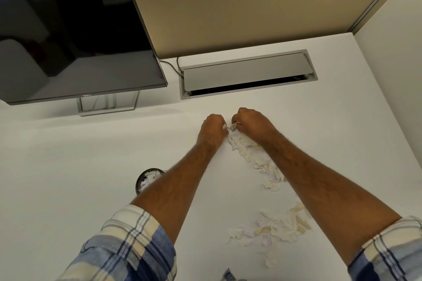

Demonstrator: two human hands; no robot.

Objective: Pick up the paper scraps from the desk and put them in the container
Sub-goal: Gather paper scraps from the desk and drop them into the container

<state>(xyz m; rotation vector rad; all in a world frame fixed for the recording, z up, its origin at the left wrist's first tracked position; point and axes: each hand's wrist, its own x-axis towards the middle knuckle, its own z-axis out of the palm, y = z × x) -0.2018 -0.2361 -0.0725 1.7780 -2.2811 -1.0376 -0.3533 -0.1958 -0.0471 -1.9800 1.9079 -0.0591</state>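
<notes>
Torn white and cream paper scraps [253,157] lie in a trail on the white desk [68,166], running from between my hands down toward a second loose heap of scraps [276,228] near the front. My left hand [212,128] and my right hand [251,123] sit side by side at the far end of the trail, fingers curled, each pinching small scraps between the fingertips. A small dark mesh container [146,180] with scraps inside stands left of my left forearm, which partly hides it.
A black monitor [75,34] on a silver stand [107,105] fills the back left. A grey cable hatch [246,73] with a half-raised lid is set into the desk behind my hands. Beige partition walls [228,7] close the back and right.
</notes>
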